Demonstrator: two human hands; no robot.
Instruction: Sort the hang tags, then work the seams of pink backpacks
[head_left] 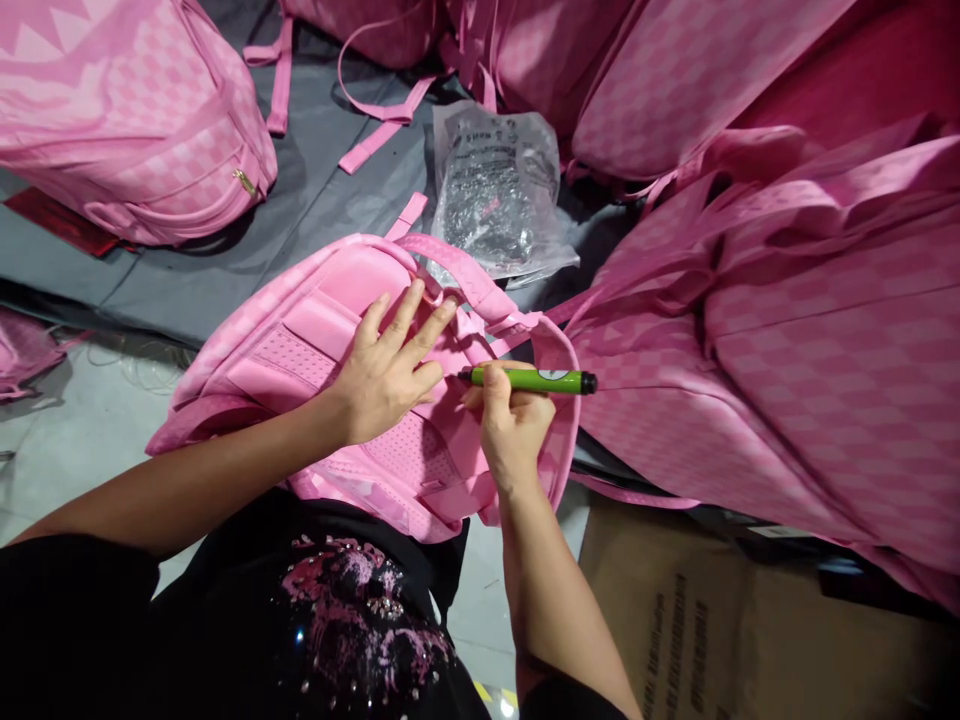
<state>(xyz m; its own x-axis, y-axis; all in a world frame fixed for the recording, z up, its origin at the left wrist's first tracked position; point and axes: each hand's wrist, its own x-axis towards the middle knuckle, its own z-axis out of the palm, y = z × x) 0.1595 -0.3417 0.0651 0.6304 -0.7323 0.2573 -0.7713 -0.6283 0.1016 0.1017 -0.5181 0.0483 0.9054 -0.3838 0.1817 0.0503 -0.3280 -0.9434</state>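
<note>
A pink checkered backpack (405,450) lies with its padded back panel up, between my body and the grey-covered table. My left hand (394,365) rests on the panel with its fingers spread out. In my right hand (516,425) is a green marker pen (536,380), gripped between thumb and fingers. Its dark tip points left at the pink fabric, close to my left fingers; whether it touches cannot be made out. The black end of the pen points right. The pink top handle (457,270) curves above both hands.
Another pink backpack (165,120) sits at the far left of the grey cloth (307,200). A clear plastic bag (495,190) lies just beyond my hands. More large pink backpacks (832,330) crowd the right side. Below them is a cardboard box (675,610) on the floor.
</note>
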